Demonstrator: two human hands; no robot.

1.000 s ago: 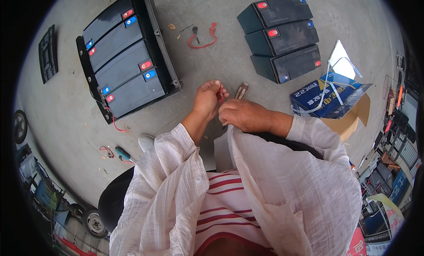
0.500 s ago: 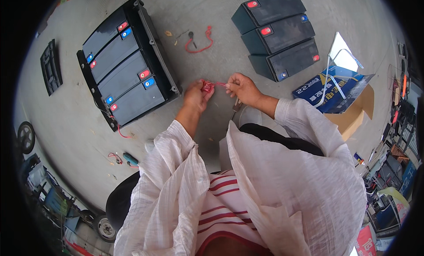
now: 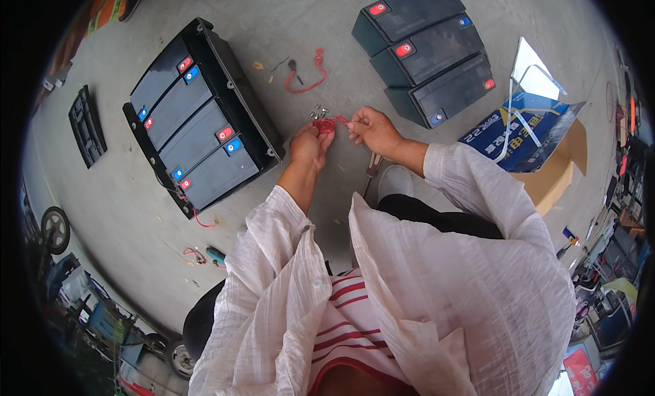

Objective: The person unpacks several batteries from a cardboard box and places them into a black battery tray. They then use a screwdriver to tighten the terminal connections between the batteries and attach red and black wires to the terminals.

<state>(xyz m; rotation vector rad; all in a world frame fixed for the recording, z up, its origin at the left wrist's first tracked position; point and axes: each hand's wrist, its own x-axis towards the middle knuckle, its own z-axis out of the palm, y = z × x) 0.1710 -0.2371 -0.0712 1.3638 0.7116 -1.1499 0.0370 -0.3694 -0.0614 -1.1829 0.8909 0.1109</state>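
Observation:
In my left hand [image 3: 309,145] is a small crumpled red bundle [image 3: 325,125], gripped at its near side; wire or wrapping, I cannot tell which. My right hand [image 3: 374,131] pinches a thin red end [image 3: 342,119] of the same bundle, between thumb and forefinger. Several small silver metal pieces [image 3: 318,112], like screws, show just beyond my left fingertips. Whether they lie on the floor or on the bundle is unclear. Below my right hand is a screwdriver [image 3: 374,165] with a brown handle, its shaft pointing toward me.
Left stands a black tray [image 3: 254,116] of batteries with red and blue terminals. More batteries [image 3: 437,54] sit at the far right, near an opened blue carton [image 3: 539,133]. A red cable [image 3: 310,77] lies on the floor ahead. A black plastic panel [image 3: 87,126] is far left.
The silver pieces now show beyond my left fingers, where none stood out before. My hands stay close together on the red bundle. The whole view has shifted slightly.

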